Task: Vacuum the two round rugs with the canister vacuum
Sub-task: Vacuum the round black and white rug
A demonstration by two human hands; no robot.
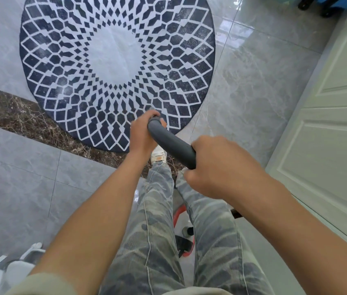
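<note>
hands are both curling round the grey wand point(171, 143), left hand point(141, 133) farther along and right hand point(217, 167) nearer the body, over the round rug point(117, 60)'s near edge, and it is probably handling stiff and light, steering best two-handed.

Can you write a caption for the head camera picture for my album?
Left hand and right hand grip the grey vacuum tube by the near edge of a round patterned rug.

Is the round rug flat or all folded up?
Spread flat. The round rug lies on the tile floor, pattern unbroken, no visible edge turned over; its far edge is out of frame.
</note>
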